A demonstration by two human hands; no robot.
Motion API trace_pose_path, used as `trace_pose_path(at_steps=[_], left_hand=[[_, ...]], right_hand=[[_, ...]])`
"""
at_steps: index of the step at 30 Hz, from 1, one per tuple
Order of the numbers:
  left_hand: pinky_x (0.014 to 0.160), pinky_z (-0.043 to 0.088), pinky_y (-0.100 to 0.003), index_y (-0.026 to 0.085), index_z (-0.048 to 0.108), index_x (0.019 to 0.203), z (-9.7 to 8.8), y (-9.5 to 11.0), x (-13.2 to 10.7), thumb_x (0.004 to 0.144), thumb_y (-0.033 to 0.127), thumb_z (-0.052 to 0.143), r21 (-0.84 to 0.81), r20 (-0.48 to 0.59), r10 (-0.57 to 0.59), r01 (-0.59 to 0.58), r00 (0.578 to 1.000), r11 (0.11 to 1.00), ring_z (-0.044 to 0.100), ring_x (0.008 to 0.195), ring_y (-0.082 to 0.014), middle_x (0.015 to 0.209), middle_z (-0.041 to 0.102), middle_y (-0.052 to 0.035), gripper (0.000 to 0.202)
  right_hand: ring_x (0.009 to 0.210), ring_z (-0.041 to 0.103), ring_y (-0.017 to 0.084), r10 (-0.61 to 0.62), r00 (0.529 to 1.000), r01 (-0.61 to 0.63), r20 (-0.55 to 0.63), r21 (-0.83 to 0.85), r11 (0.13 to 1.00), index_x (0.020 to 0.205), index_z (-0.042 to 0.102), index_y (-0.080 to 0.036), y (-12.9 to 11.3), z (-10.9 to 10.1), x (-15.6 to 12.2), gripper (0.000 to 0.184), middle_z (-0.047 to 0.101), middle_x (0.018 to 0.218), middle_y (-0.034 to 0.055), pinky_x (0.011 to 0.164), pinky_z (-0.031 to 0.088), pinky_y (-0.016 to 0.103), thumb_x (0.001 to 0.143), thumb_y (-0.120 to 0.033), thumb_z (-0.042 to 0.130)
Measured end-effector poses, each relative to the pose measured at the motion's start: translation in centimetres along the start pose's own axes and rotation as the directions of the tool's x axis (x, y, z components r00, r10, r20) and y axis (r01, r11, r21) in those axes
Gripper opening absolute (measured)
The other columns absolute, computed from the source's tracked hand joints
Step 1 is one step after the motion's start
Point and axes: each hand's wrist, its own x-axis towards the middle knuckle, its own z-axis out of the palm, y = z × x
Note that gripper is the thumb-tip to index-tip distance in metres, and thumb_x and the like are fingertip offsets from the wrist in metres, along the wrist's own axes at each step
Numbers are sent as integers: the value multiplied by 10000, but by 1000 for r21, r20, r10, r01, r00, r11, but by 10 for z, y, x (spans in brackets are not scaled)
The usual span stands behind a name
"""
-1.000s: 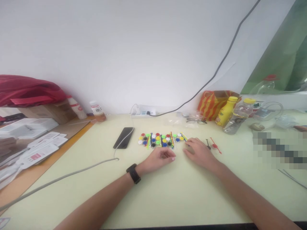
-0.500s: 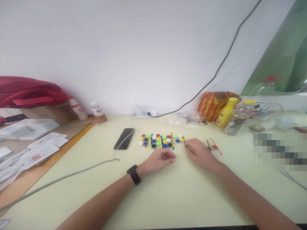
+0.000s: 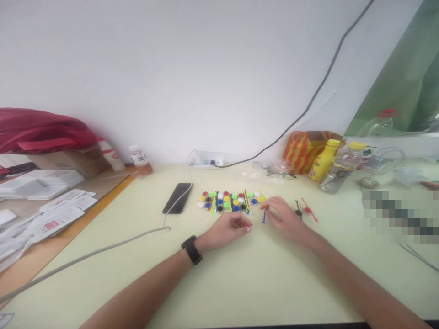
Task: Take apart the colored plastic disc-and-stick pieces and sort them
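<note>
My right hand point(image 3: 279, 214) pinches a small blue plastic stick with wider ends point(image 3: 264, 218) between thumb and fingertips, just above the table. My left hand point(image 3: 228, 230), wearing a black watch point(image 3: 192, 250), rests on the table with its fingers curled in and nothing visible in them. Just beyond both hands lie rows of small round coloured discs point(image 3: 226, 199), with thin coloured sticks point(image 3: 246, 202) laid between the groups. To the right of my right hand are a red disc on a red stick point(image 3: 307, 210) and a black disc on a black stick point(image 3: 298, 212), partly covered by the hand.
A black phone point(image 3: 177, 199) with a grey cable point(image 3: 113, 246) lies left of the discs. Against the wall stand a power strip point(image 3: 206, 163), a striped bag point(image 3: 297, 151), a yellow bottle point(image 3: 322, 162) and a clear bottle point(image 3: 339, 171). White card-like pieces point(image 3: 65, 212) cover the left side.
My right hand has raised its fingers slightly, and the blue stick in its pinch now hangs upright in plain sight. My left hand has stayed where it was.
</note>
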Motion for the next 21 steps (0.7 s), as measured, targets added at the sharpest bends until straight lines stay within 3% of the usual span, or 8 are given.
trace_pose_path(at_steps=[5,12,21], left_hand=[[832,546,-329,169,755,971,0,-2,0,888,456,734,-5,-3,3,-3,1000,1000,675,860,-192,939,737,-81,300],[829,541,-316,169,751,973,1,-5,1,885,459,738,-21,-10,-12,12,1000,1000,679,866,-190,950,740,-79,303],[829,536,-314,164,746,970,1,-3,0,888,447,735,-11,-13,-21,21,1000,1000,677,866,-187,946,738,-78,295]], right_hand=[[982,638,244,66,996,-51,-68,193,980,953,601,-239,-4,-8,4,91,674,975,55,938,510,406,957,-306,539],[984,636,232,208,970,-126,-127,470,873,964,591,-234,-2,-10,6,178,657,983,53,924,502,372,918,-399,637],[1034,589,231,308,950,-250,-42,489,836,919,619,-234,-13,-14,6,108,638,999,28,930,452,352,893,-329,576]])
